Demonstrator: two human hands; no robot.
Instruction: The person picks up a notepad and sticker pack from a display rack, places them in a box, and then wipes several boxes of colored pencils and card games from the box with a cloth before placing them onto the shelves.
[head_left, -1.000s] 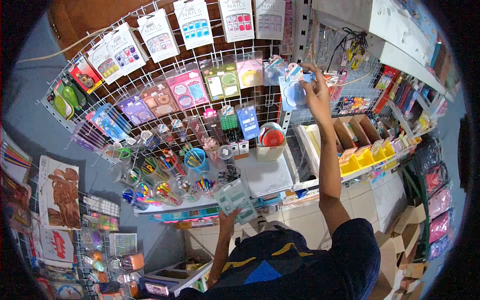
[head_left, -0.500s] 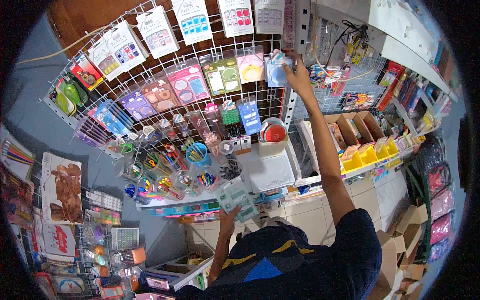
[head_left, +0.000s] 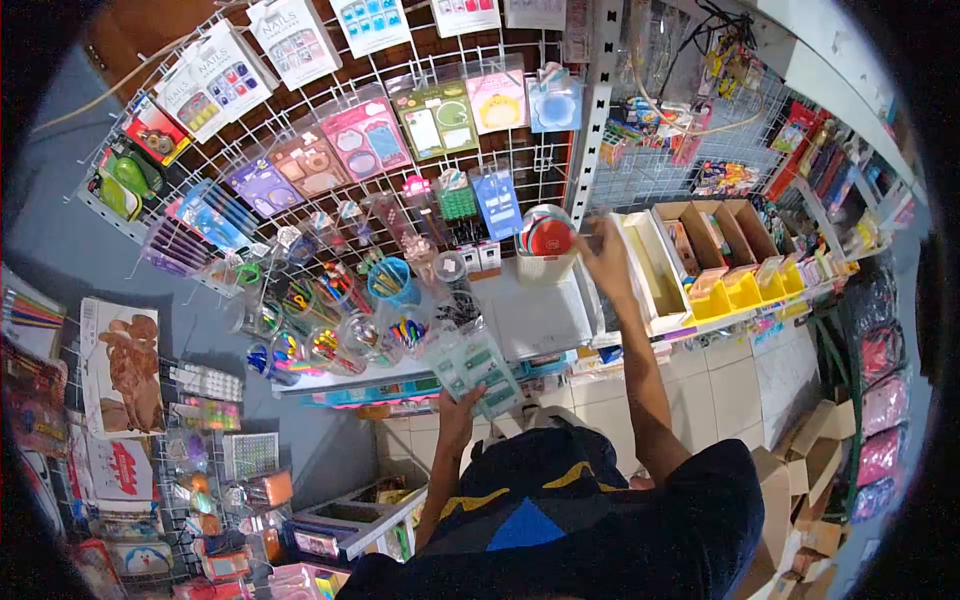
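Note:
My left hand (head_left: pixel 461 413) grips pale green packs (head_left: pixel 476 372) in clear wrapping, low in front of my body. Slightly blurred, my right hand (head_left: pixel 606 262) hovers beside a white container (head_left: pixel 546 268) with round red items in it. Its fingers look apart, with nothing visible between them. On the wire rack (head_left: pixel 350 125) above hangs a blue pack with a flower shape (head_left: pixel 556 104), beside a pink pack with a yellow figure (head_left: pixel 497 100). A green notepad pack (head_left: pixel 438 124) and a pink one (head_left: pixel 364 140) hang further left.
Cups of pens (head_left: pixel 408 333) and other stationery crowd the white shelf. Nail sets (head_left: pixel 288 42) hang along the top of the rack. Cardboard dividers and yellow bins (head_left: pixel 742 292) stand to the right. Opened cardboard boxes (head_left: pixel 790 490) lie at the lower right.
My right hand has let go of the blue flower pack, which now hangs on the rack, and has come down toward the white container. My left hand still holds the green packs.

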